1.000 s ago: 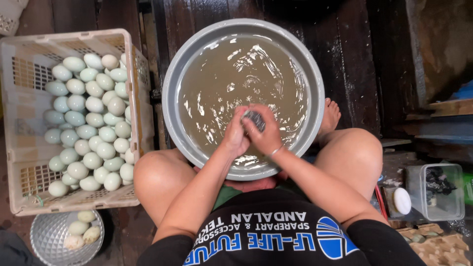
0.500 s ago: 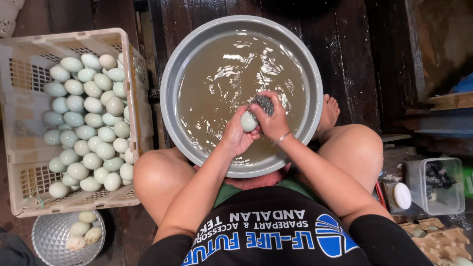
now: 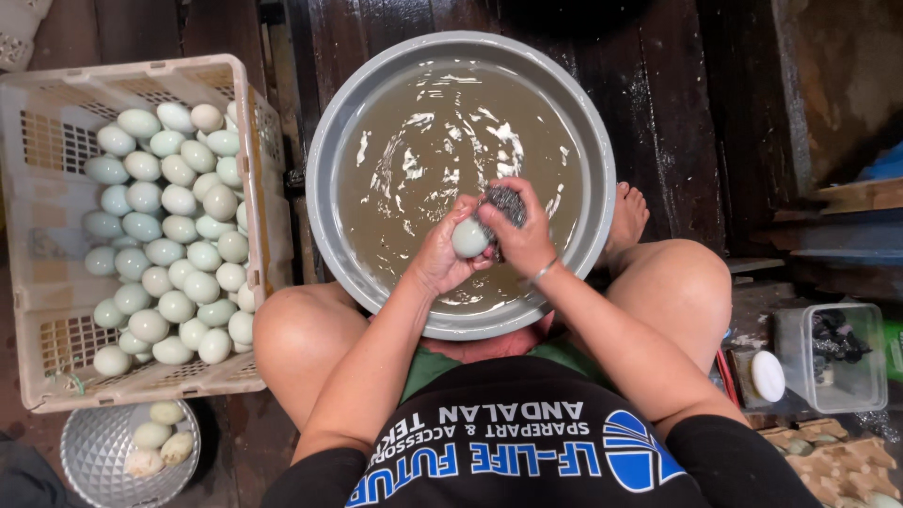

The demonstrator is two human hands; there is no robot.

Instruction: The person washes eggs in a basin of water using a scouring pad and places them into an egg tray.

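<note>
Our left hand (image 3: 435, 259) cups a pale egg (image 3: 469, 237) over the grey basin (image 3: 376, 282) so drips fall back in; right hand (image 3: 523, 235) clamps a steel scourer (image 3: 506, 201) against it. Crate of eggs (image 3: 28, 310) sits left.

One head-worn camera looks straight down (quite close) over the grey basin (image 3: 329, 150) and the lap.

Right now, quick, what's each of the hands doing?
Left hand: closed around a pale egg, over the grey basin.
Right hand: closed on a metal scouring pad, pressed against the egg.
</note>
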